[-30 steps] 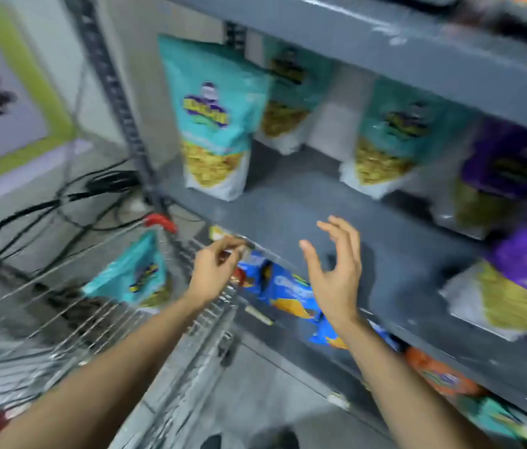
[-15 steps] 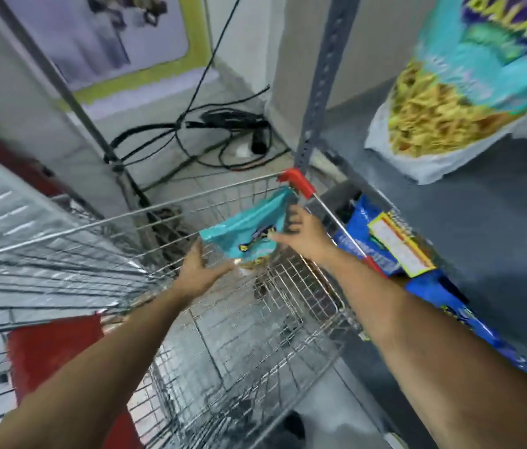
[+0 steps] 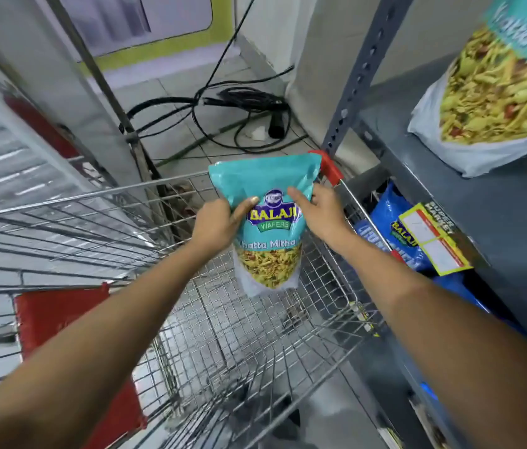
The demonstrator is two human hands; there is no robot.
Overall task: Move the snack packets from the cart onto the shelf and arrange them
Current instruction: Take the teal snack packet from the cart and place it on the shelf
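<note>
Both hands hold one teal snack packet (image 3: 268, 218) upright above the cart (image 3: 255, 335) — left hand (image 3: 220, 222) closed on its 9 o'clock edge, right hand (image 3: 317, 212) on its 3 o'clock edge. The shelf (image 3: 498, 205) is at 3 o'clock.

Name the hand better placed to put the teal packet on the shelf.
Right. The right hand grips the teal packet on the side nearer the shelf; the left hand holds the far side.

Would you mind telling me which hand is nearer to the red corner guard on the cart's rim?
Right. The right hand grips the teal snack packet just below the red corner guard; the left hand holds the packet's opposite edge, farther away.
</note>
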